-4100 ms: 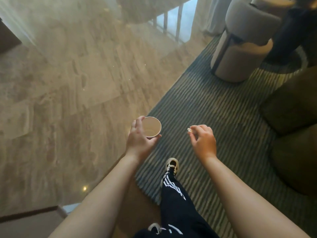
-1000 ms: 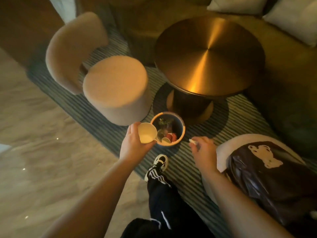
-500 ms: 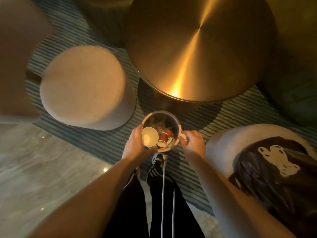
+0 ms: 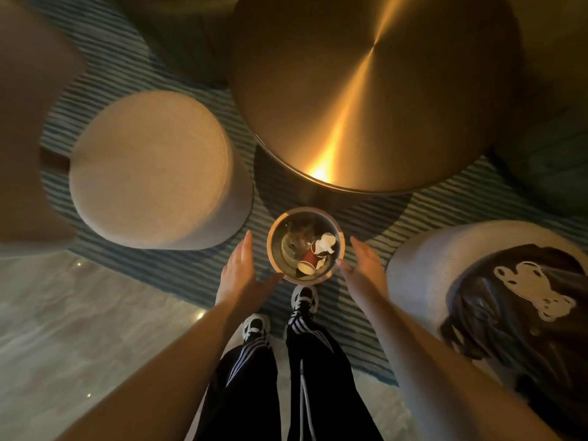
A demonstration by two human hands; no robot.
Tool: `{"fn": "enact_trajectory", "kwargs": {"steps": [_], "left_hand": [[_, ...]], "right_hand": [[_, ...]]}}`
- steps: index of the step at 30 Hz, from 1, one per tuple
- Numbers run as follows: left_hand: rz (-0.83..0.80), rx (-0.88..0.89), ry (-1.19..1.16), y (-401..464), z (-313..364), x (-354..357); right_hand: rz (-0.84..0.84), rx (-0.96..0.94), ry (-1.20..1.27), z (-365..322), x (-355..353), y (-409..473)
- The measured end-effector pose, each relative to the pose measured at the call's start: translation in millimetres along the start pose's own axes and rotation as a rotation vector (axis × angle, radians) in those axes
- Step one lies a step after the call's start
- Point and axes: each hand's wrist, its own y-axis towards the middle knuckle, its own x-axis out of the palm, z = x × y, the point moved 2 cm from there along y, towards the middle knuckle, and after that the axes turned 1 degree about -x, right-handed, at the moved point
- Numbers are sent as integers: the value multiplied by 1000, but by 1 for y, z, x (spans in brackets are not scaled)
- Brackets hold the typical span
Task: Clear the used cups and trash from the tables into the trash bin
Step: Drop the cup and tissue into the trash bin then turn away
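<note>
1. Cups and a white scrap lie inside the trash bin, which stands on the striped rug by the brass table
2. Left hand and right hand flank the rim, fingers spread, holding nothing
3. Judged: drop finished; next calls for finding any remaining trash on the tables

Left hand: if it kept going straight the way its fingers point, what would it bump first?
Probably the round beige stool. The left hand is open, its fingers pointing up the picture just left of the trash bin. Depth is unclear; it might pass above.
</note>
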Motion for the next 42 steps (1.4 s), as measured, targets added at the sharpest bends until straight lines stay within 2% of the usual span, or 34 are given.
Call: {"fn": "enact_trajectory", "kwargs": {"steps": [4, 7, 11, 16, 20, 28, 34, 39, 42], "left_hand": [[3, 81, 65, -5, 13, -30], [40, 237, 92, -14, 31, -59], [92, 412, 177, -26, 55, -87], [89, 564, 243, -51, 83, -90], [42, 708, 285, -77, 111, -70], [-234, 1035, 319, -171, 193, 18], [-334, 1294, 330, -268, 270, 95], [-435, 1429, 319, -341, 339, 186], [-444, 1481, 324, -388, 384, 246]], "right_hand": [[31, -52, -103, -12, -21, -22], [58, -55, -99, -26, -37, -45], [183, -68, -71, -48, -56, -82], [350, -20, -48, -54, -71, -131], [465, 64, -17, -32, -81, -176], [728, 433, 110, 74, -96, -303], [979, 711, 211, 174, -118, -406], [1048, 781, 200, 276, -154, -460], [1017, 800, 171, 346, -186, -486]]}}
